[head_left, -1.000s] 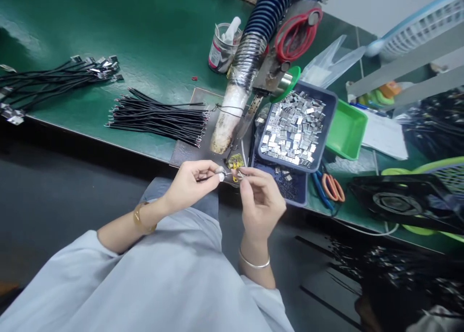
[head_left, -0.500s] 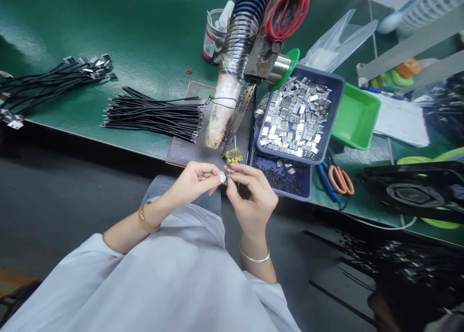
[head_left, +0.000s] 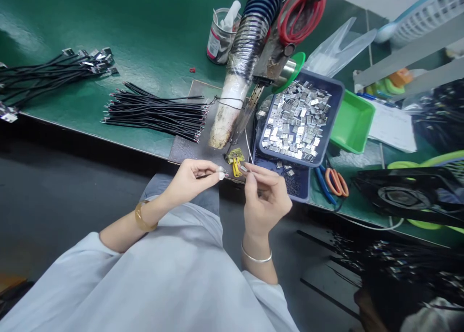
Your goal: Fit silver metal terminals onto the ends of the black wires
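Observation:
My left hand (head_left: 195,178) is closed in a pinch, with white coverings on its fingertips. Thin wire ends (head_left: 226,174) poke out past those fingertips; the rest of the cable is hidden. To its right, my right hand (head_left: 266,192) pinches a small silvery metal connector (head_left: 243,168) between thumb and fingers. A gap separates the two hands. Just beyond the connector, a yellow clip (head_left: 236,168) sits at the front edge of the dark work board (head_left: 197,151). A yellowish sponge-like pad (head_left: 235,155) lies behind the clip.
Black cables with stripped ends (head_left: 155,110) lie left of the fume hose (head_left: 226,105). Finished-looking cables with metal plugs (head_left: 87,64) are farther left. A blue tray (head_left: 339,97) of metal connectors stands right, beside a green tray (head_left: 357,114) and orange-handled scissors (head_left: 337,182).
The hands have drawn apart. My right hand moved right with the metal connector, while my left hand stayed nearly in place. The yellow clip shows more fully now.

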### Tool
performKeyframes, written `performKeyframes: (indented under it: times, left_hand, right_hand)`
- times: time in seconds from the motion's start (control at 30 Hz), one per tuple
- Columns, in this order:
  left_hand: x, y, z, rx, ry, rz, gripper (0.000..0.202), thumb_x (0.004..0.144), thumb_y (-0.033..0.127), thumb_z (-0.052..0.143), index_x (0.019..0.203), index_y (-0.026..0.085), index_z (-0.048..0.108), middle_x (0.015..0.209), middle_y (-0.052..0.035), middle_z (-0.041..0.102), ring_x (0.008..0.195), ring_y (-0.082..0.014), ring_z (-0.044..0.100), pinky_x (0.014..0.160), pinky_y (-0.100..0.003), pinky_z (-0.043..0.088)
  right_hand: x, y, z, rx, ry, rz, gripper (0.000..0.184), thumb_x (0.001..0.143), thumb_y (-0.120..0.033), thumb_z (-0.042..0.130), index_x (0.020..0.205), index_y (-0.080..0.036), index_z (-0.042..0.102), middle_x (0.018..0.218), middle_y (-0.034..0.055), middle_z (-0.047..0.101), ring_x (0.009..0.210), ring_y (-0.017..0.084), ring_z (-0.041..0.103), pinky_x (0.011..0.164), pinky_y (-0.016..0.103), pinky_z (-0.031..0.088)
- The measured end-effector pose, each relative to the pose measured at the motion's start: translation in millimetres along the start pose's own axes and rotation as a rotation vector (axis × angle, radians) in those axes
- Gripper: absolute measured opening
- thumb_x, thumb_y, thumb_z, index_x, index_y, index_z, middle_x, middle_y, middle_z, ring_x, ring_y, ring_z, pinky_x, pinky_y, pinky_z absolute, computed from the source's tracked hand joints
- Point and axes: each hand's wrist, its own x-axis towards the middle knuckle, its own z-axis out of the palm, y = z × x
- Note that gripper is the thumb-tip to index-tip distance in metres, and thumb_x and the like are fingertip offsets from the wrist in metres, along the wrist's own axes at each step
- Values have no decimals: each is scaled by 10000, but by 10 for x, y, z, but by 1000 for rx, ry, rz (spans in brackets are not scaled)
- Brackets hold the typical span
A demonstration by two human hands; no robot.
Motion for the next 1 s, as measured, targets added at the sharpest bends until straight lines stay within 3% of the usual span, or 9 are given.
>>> performKeyframes:
  times: [0.1, 0.2, 0.27, 0.4, 0.47, 0.6, 0.73, 1.0]
  left_hand:
    - [24, -13, 15, -6, 30, 26, 139, 671, 268, 787, 674, 135, 748, 652, -21, 688, 618, -121, 593, 605, -221, 511]
    - [41, 0, 24, -29, 28, 31, 112, 657, 241, 750, 644, 135, 713, 630, -7, 659, 582, -101, 556, 561, -201, 474]
    - [51, 16, 25, -20, 40, 39, 98, 656, 233, 719, 625, 142, 700, 604, 5, 639, 565, -94, 535, 553, -196, 463]
    - [76, 14, 21, 26, 52, 76, 151, 695, 278, 678, 636, 147, 725, 638, -22, 678, 621, -125, 578, 606, -218, 495]
    - [93, -10, 20, 47, 58, 99, 179, 719, 294, 666, 648, 143, 731, 657, -35, 689, 639, -133, 584, 609, -221, 489]
    - [133, -65, 28, 102, 116, 136, 187, 732, 285, 653, 645, 131, 714, 606, -16, 631, 570, -102, 497, 541, -202, 416]
    - [169, -72, 56, 103, 155, 143, 193, 730, 293, 656, 682, 122, 731, 634, -19, 639, 591, -104, 512, 548, -194, 424]
    - [184, 0, 81, 163, 203, 176, 235, 755, 305, 630, 655, 115, 727, 593, -8, 580, 542, -76, 412, 497, -183, 348]
  right_hand:
    - [-3, -49, -7, -176, 3, -263, 162, 864, -113, 742, 930, -256, 705, 934, 9, 793, 833, 164, 774, 768, 295, 653]
    - [-19, -48, 12, -220, -86, -391, 242, 857, -94, 749, 1003, -284, 718, 951, 0, 800, 812, 156, 779, 772, 278, 655]
    - [-41, -12, 39, -206, -110, -377, 227, 880, -104, 718, 1014, -287, 712, 957, 2, 803, 818, 163, 784, 767, 287, 660]
    - [-74, 83, 94, -59, -87, -124, 77, 939, -164, 635, 949, -235, 663, 959, 37, 793, 876, 182, 785, 742, 311, 663]
    - [-69, 106, 114, -23, -109, -68, 52, 943, -180, 631, 915, -223, 642, 972, 52, 791, 901, 185, 783, 759, 321, 661]
    - [-20, 111, 145, -155, -116, -256, 130, 904, -115, 669, 884, -235, 624, 974, 50, 803, 882, 174, 785, 774, 305, 654]
    - [38, 135, 174, -268, -103, -436, 197, 884, -50, 670, 885, -236, 604, 964, 56, 812, 829, 159, 791, 729, 245, 647]
    - [99, 144, 198, -287, -98, -518, 204, 881, -38, 674, 919, -231, 618, 945, 76, 816, 818, 165, 795, 737, 221, 648]
